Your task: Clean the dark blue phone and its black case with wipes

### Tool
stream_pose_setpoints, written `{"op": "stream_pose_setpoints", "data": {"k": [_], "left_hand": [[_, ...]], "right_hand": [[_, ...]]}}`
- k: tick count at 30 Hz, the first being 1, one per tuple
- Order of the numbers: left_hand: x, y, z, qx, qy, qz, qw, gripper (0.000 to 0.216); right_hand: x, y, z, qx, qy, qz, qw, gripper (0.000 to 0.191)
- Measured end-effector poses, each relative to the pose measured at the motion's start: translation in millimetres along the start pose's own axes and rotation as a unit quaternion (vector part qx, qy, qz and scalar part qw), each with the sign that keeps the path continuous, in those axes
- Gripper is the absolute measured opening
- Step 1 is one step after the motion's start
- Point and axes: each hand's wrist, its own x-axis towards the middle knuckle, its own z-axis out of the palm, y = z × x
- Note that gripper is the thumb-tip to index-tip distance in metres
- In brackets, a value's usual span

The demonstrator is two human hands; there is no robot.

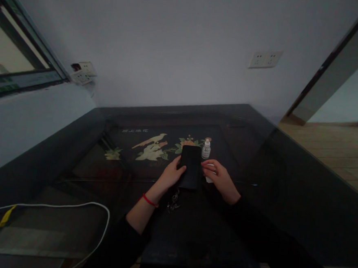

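Note:
A dark phone [190, 167] is held upright in my left hand [171, 172], with the thumb over its left edge and the screen side black. Just off the phone's right edge, my right hand [220, 178] has its fingers closed on a small white piece [209, 179], perhaps tissue or cloth; most of it is hidden under the fingers. A small clear bottle [206, 150] with a white cap and label stands upright beyond my right hand. Below the phone hangs or lies a silvery charm [173, 203]; whether it is attached to the phone I cannot tell.
The dark glossy table [251, 155] bears a bird-and-flower picture [150, 148]. At the left, a white cable [54, 205] with a yellow tag [7, 216] curves across the table. Wall sockets [265, 59] are on the wall behind, and a window [17, 37] is at the left.

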Motion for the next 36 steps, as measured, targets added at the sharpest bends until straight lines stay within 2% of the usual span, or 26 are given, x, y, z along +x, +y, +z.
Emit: {"op": "stream_pose_setpoints", "data": {"k": [4, 8, 12, 17, 21, 27, 32, 36], "left_hand": [[-6.2, 6.5, -5.6, -0.008, -0.006, 0.004, 1.0, 0.06], [-9.8, 6.8, -5.1, 0.034, 0.033, 0.018, 0.999, 0.047], [-15.0, 12.1, -0.9, 0.072, 0.046, 0.016, 0.996, 0.032], [-23.0, 25.9, 1.2, 0.061, 0.045, 0.028, 0.997, 0.031], [-24.5, 27.5, -8.2, -0.012, 0.017, 0.015, 1.0, 0.031], [-29.0, 17.2, -20.5, -0.153, 0.007, -0.084, 0.985, 0.033], [-35.7, 17.2, -7.4, -0.295, 0.072, -0.111, 0.946, 0.041], [-36.3, 20.8, -2.8, -0.402, 0.144, -0.094, 0.899, 0.036]], "right_hand": [[-9.8, -17.6, -1.8, 0.053, -0.006, 0.014, 0.998, 0.039], [-16.9, -28.0, -0.5, 0.137, -0.033, 0.067, 0.988, 0.053], [-18.5, -32.1, 0.7, 0.169, -0.052, 0.099, 0.979, 0.049], [-16.7, -32.8, -4.4, 0.136, -0.057, 0.076, 0.986, 0.041], [-15.7, -29.6, -10.0, 0.108, -0.048, 0.036, 0.992, 0.04], [-17.0, -26.2, -8.9, 0.144, -0.021, 0.024, 0.989, 0.043], [-18.8, -29.5, -5.4, 0.212, 0.012, 0.032, 0.977, 0.031], [-19.5, -32.1, -9.1, 0.217, -0.031, 0.062, 0.974, 0.02]]}}
